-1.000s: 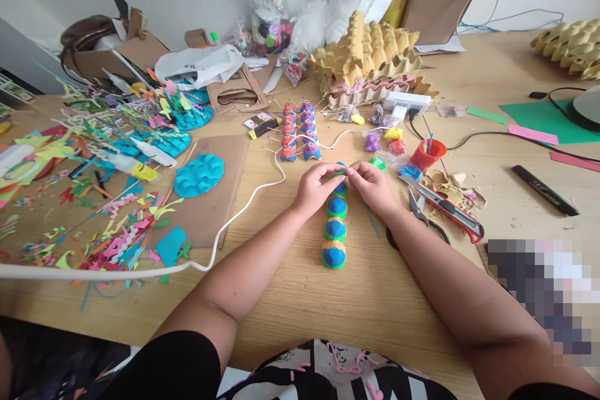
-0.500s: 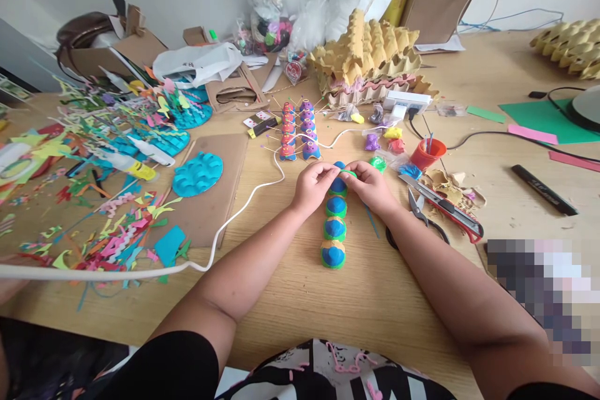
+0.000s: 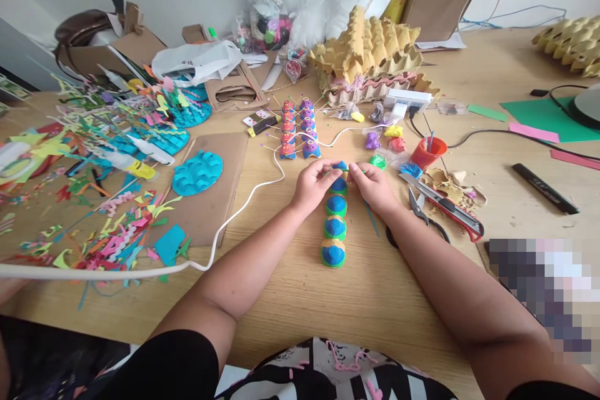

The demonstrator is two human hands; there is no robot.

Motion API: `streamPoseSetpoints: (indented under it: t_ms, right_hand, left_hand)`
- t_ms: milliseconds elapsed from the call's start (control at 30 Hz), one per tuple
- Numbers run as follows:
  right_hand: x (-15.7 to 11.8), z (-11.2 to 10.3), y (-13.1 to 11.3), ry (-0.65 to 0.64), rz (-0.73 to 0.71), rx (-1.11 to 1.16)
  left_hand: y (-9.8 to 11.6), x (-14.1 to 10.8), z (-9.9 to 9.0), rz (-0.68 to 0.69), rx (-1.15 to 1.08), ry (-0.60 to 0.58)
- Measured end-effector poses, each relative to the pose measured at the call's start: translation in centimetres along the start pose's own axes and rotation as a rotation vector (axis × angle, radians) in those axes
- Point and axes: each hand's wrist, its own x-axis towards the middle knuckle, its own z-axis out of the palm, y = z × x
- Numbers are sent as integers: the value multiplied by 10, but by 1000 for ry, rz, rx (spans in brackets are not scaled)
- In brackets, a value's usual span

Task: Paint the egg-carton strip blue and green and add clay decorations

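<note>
My left hand (image 3: pixel 313 187) and my right hand (image 3: pixel 373 189) meet above the far end of an egg-carton strip (image 3: pixel 334 229). Its row of bumps is covered in blue and green clay, with some tan carton showing between them. A thin piece of green clay (image 3: pixel 345 169) is pinched between the fingertips of both hands, its ends hidden by the fingers. Beyond my right hand lies a lump of green clay (image 3: pixel 377 162) on plastic. Two decorated carton caterpillars, one red and blue (image 3: pixel 287 131), one purple and blue (image 3: pixel 309 131), stand farther back.
On the right lie a utility knife (image 3: pixel 445 206), scissors (image 3: pixel 422 215), a red cup (image 3: pixel 428 152) and a black marker (image 3: pixel 545 188). A white cable (image 3: pixel 244 200) crosses the left side, near cardboard (image 3: pixel 210 200), a blue clay-covered piece (image 3: pixel 198 174) and paper scraps. Egg trays (image 3: pixel 370 50) are stacked behind.
The green clay shows as a thinner strip between my fingertips. My fingers have shifted slightly, with the right fingertips now more curled, and more of the farthest blue bump shows.
</note>
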Motion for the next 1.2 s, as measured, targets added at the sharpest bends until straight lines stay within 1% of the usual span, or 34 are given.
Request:
streamPoseSetpoints:
  t_ms: [100,300,500,667,733,933,1033,1200]
  right_hand:
    - [0,0,-1,16,7,29]
    - [-1,0,2,-7,31,94]
    - [-1,1,4,-43,43,213]
    - [0,3,5,-75,22,258]
    - [0,3,5,-64,21,244]
    - [2,3,9,1,81,258]
    - [3,2,10,10,78,276]
    - [5,1,12,47,27,294]
  left_hand:
    - [-1,0,3,-6,-55,4]
    - [3,-1,1,108,113,36]
    - [6,-1,-1,136,165,37]
    - [6,-1,-4,118,204,40]
    - [5,-1,-4,115,206,45]
    - [3,-2,0,43,51,2]
    - [4,-1,1,39,76,32]
    - [1,1,0,32,65,112]
